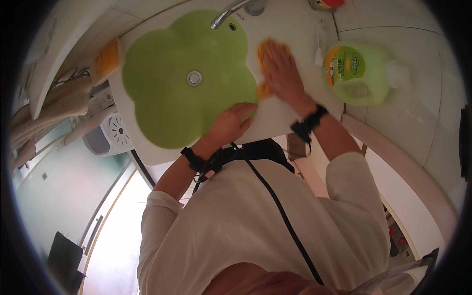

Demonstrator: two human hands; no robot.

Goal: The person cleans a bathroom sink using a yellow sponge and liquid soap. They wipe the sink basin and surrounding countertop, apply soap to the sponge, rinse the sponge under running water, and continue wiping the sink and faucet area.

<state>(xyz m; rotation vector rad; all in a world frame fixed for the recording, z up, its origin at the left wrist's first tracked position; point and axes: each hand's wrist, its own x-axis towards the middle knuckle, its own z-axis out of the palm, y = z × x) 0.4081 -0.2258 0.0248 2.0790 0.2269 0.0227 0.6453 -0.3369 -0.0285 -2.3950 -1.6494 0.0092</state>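
Note:
An orange cloth lies under my right hand, pressed against the white washbasin countertop to the right of the bowl. The hand is flat on it, slightly blurred, and whether the fingers grip the cloth is unclear. My left hand rests over the front right rim of the green, scallop-edged basin, holding nothing visible. A round drain plug sits in the basin's bottom, and a chrome faucet reaches over its back edge.
Right of the countertop is a large pale-green detergent jug. A white tube lies near the right edge, with a red-topped container behind it. An orange and white box stands left of the basin; towels hang farther left.

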